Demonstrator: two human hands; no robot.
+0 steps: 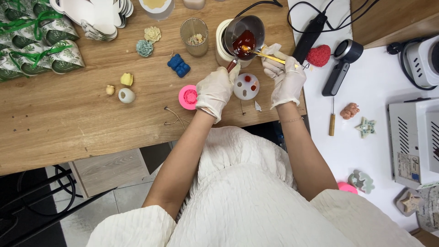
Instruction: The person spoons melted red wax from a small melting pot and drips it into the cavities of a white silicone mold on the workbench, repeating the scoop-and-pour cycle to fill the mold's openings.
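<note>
Stirring red wax in the little metal pot, gloves on

My left hand point(216, 89) has its fingers curled tight around the pot's handle point(232, 65), and the metal pot point(244, 35) sits just past my knuckles, tilted a bit, with dark red liquid point(244, 43) pooled inside. My right hand point(287, 77) is pinching a thin gold stick point(270, 56) between thumb and fingertips, and its tip is dipped into the red stuff. Right between my two hands, a touch closer to me, there's a round white mold point(246, 86) with small red spots in it. Just by my left wrist is a pink flower mold point(188, 97). Off past my right fingers lies a red heart shape point(318, 55); out beyond my left, a blue bear figure point(179, 65).
</note>
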